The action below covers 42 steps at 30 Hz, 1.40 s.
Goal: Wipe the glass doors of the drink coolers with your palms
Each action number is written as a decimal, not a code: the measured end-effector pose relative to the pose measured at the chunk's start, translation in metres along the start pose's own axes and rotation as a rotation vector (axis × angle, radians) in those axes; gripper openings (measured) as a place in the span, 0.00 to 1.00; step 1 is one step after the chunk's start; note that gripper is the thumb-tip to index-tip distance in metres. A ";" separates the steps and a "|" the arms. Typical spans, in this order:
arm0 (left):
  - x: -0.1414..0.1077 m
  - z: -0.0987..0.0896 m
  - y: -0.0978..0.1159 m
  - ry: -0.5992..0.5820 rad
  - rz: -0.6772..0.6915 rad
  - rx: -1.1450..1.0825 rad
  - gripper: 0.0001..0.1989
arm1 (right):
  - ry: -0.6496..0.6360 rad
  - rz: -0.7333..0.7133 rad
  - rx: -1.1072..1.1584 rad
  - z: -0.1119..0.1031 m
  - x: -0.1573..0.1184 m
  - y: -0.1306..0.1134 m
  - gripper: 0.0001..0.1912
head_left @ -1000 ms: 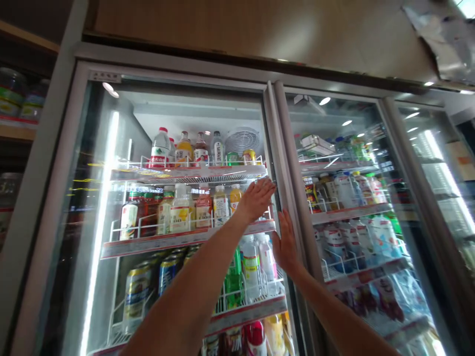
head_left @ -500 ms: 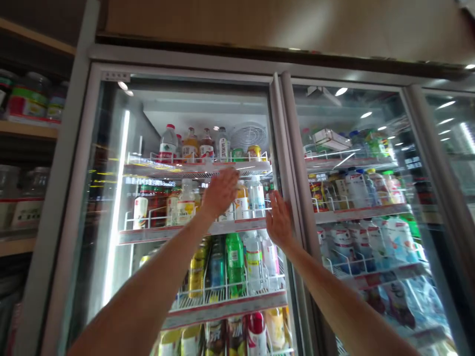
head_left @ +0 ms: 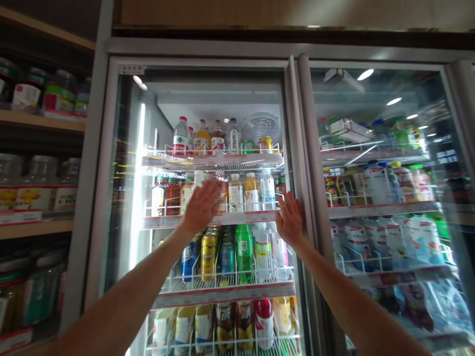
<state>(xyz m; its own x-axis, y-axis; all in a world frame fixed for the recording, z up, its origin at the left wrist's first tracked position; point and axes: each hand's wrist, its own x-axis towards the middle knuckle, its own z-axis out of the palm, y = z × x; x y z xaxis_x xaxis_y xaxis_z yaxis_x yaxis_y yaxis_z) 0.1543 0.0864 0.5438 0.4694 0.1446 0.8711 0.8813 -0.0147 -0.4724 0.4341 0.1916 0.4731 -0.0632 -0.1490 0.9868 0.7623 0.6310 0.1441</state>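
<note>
Presently, the left hand (head_left: 204, 206) is being held spread wide, with nothing gripped, before the cooler door (head_left: 222, 91); whether the door is being touched cannot be told. The right hand (head_left: 290, 218), likewise empty and spread, is being held at the door's right edge (head_left: 295, 118). Behind the door, a green bottle (head_left: 244, 252) and a gold can (head_left: 209, 253) are being borne by one wire shelf (head_left: 226, 294).

the head camera looks forward from close by, facing the left cooler door (head_left: 222, 106) nearly square-on.
</note>
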 end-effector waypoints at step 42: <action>-0.176 -0.009 0.027 0.063 0.049 -0.104 0.29 | -0.039 0.019 -0.143 0.019 -0.055 -0.095 0.28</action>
<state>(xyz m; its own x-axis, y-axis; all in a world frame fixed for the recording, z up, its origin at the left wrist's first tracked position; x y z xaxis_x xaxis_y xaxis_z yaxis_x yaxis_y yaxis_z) 0.0955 0.0516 0.3788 0.5121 0.0788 0.8553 0.8564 -0.1232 -0.5014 0.3529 0.1548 0.4062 -0.0711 -0.1066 0.9918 0.8472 0.5183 0.1164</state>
